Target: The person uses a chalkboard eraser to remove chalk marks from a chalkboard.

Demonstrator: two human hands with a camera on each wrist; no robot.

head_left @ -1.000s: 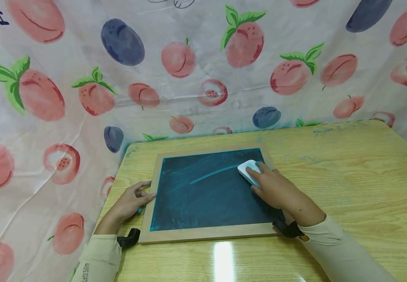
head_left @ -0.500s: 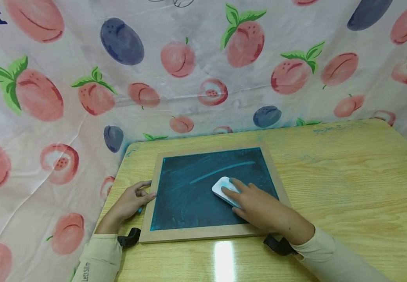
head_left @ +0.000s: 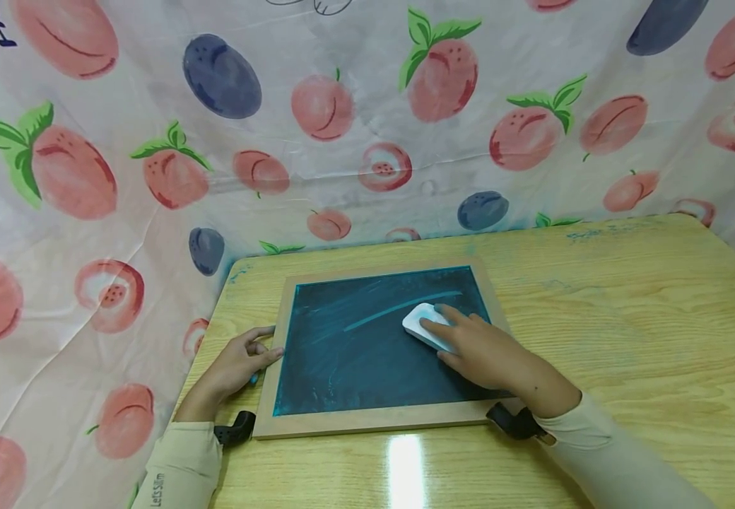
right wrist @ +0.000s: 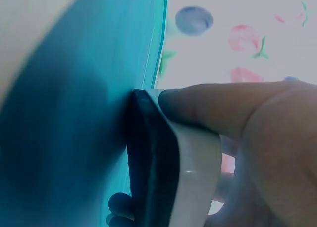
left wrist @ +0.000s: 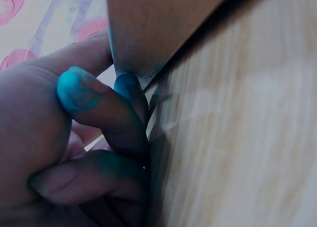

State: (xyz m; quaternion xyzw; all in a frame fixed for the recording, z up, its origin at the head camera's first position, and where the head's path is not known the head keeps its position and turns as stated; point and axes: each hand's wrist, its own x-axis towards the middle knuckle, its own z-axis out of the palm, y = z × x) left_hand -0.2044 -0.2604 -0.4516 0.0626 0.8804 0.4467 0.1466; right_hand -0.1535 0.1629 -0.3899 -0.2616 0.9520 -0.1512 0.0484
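Observation:
A chalkboard [head_left: 367, 375] in a pale wooden frame lies on the table, smeared with blue dust. One blue chalk line [head_left: 377, 318] slants across its upper part. My right hand [head_left: 485, 346] grips a white chalkboard eraser [head_left: 415, 324] over the right half of the board. In the right wrist view, the eraser's dark underside [right wrist: 153, 162] faces the board at a tilt, its far edge right at the surface. My left hand [head_left: 238, 362] holds the left side of the frame, thumb on top. Its other fingers are bent, and blue dust coats the fingertips [left wrist: 77, 91].
The wood-grain table [head_left: 628, 339] extends to the right, with blue chalk smudges [head_left: 586, 235] near its back edge. A fruit-print cloth [head_left: 355, 63] hangs behind and at the left. Black wrist straps [head_left: 237, 428] are on both arms.
My right hand with the eraser moves from the board's upper right down toward the middle, then back up and right a little. The chalk line's right end comes into sight. My left hand stays put.

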